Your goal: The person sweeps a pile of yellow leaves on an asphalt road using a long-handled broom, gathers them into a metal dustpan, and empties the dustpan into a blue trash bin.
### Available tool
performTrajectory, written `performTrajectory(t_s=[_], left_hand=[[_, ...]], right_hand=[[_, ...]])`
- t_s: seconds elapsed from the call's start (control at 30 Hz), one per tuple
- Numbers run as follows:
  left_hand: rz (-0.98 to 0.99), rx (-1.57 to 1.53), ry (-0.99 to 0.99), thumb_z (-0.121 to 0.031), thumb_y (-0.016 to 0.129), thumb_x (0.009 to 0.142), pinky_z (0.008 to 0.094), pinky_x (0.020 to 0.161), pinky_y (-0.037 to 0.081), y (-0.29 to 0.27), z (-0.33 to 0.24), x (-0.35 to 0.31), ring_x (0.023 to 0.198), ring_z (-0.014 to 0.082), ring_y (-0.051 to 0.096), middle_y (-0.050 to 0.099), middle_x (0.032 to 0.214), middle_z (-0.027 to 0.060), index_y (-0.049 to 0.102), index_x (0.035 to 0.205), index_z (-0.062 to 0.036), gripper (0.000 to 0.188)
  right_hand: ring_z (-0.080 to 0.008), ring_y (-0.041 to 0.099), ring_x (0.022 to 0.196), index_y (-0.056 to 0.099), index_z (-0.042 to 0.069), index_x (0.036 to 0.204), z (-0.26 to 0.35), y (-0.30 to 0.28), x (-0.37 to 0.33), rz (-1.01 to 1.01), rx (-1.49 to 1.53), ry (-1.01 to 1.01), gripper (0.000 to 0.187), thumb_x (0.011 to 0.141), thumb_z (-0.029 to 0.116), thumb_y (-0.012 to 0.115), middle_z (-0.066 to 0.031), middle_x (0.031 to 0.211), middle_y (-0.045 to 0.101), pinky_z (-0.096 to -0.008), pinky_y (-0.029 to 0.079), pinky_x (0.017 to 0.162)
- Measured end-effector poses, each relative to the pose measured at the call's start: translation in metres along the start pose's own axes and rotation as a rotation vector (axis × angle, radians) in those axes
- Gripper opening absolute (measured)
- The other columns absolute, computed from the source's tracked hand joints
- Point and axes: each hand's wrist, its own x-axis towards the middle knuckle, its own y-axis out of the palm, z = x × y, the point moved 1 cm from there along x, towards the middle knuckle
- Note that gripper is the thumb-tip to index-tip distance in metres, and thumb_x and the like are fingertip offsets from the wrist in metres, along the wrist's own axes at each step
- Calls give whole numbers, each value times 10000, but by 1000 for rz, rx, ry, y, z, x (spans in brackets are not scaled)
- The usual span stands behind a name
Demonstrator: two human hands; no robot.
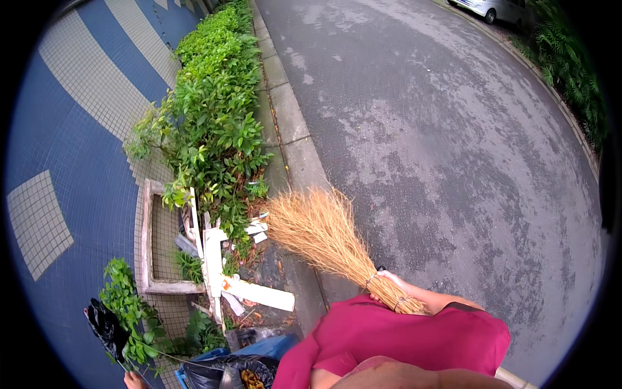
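My right hand (392,283) is closed round the bound, narrow end of a straw broom (317,230). The broom's bristles fan out to the upper left over the kerb, close to scraps of white debris (258,228). At the lower left edge, my left hand (135,380) shows only in part, its fingers curled. A thin dark line runs near those fingers, below a black plastic bag (109,329); what the hand grips cannot be made out. Between my hands stands a blue bin (280,345) lined with a black bag, with brown leaf-like waste inside.
Broken white boards (259,294) and an old wooden frame (148,240) lie against the blue-and-white tiled wall (84,168). A green hedge (217,97) follows the stone kerb (288,113). To the right runs a paved road (440,142), with a parked silver car (490,9) beyond.
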Motion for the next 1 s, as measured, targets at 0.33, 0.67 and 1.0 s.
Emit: performTrajectory(t_s=[0.33,0.67,1.0], left_hand=[[-46,-890,202,-312,406,908,181,293,132,125,-345,-86,351,12,179,256,482,-77,432,752,-129,242],[320,-1175,429,-289,406,912,177,329,140,395,-648,-45,378,3,167,231,489,-83,416,750,-119,236],[1020,-917,471,-295,407,906,186,343,220,746,-930,-49,382,25,238,300,495,-72,413,705,-128,262]], right_hand=[[-247,546,703,450,43,1046,174,-3,-76,150,64,-91,563,780,531,357,-164,816,533,-342,479,612],[-224,508,653,450,16,1065,335,-32,-51,172,286,-331,558,768,488,425,-167,834,530,-344,457,565],[-204,589,661,477,16,1034,551,-12,-59,-19,268,-753,579,766,522,390,-151,810,580,-330,510,514]])
